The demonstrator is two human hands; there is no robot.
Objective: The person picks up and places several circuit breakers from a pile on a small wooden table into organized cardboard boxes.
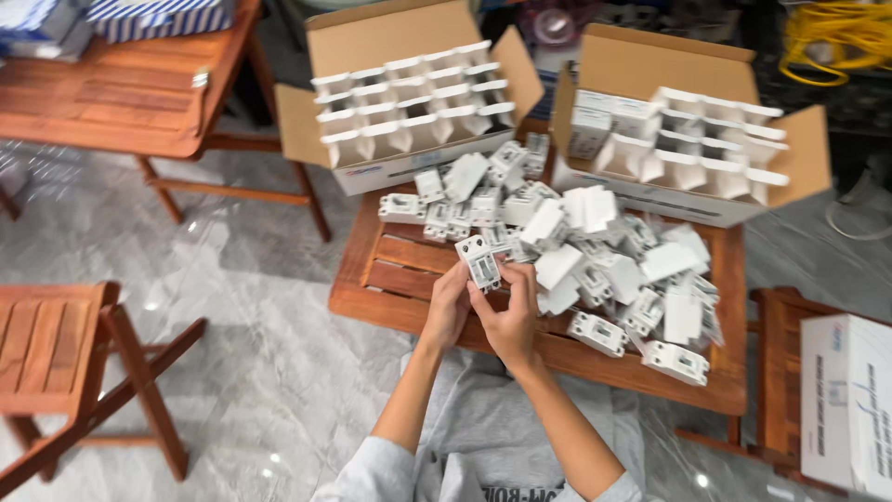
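Both hands point(483, 311) hold a white part point(481, 262) over a slatted wooden table point(400, 270) on marble floor point(242, 307).

Glossy grey marble floor point(232, 279); wooden slatted tables point(139, 102), folding wooden chair point(56, 344) at left.

An open brown cardboard carton point(409, 88) with white dividers stands at twelve o'clock on the slatted wooden table point(400, 279). A second open carton point(688, 130), also divided, sits at one o'clock. A closed white box with blue print point(847, 404) rests at four o'clock. Blue-and-white striped packages point(158, 19) lie at eleven o'clock, on another table.
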